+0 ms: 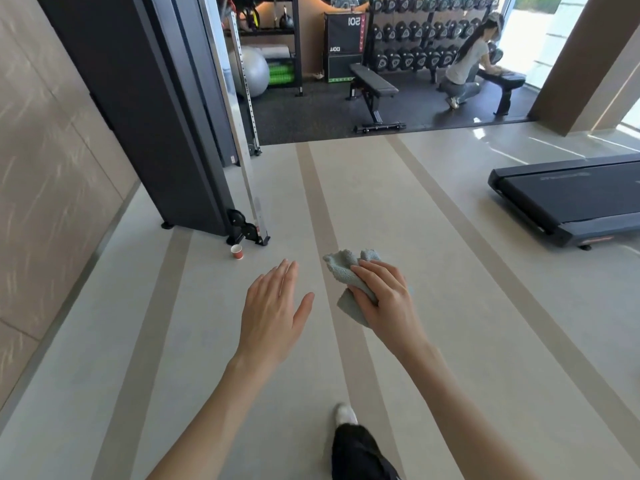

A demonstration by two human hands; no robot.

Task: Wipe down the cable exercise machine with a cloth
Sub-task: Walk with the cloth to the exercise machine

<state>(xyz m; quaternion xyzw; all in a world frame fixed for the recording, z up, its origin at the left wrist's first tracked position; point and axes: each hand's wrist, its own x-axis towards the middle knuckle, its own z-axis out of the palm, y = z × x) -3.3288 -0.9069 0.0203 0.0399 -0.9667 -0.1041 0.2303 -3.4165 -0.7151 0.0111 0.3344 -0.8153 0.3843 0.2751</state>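
Cloth (341, 268): pale grey-green terry cloth, bunched; gripped in the right hand (384, 296), above the floor near the centre; folds stick out on the hand's far side and at its left
Right hand: back of the hand up; fingers curled round the cloth
Left hand (270, 313): just left of the right hand, apart from the cloth; palm down, fingers straight and close together, thumb spread wide; holding nothing
Small red paper cup (237, 251): upright on the floor; far and left of the left hand, just near of the machine's foot
Cable exercise machine (156, 116): tall dark grey metal column at far left, beside the tan panelled wall (52, 168); pale upright rail with a row of holes (247, 168) down its right edge; well apart from both hands
Floor (415, 341): light beige, darker tan stripes running near to far
Black treadmill (568, 199): far right, on the floor
Far end: black flat bench (375, 84); dumbbell rack (426, 32) behind it; crouching person (464, 64) at a second bench
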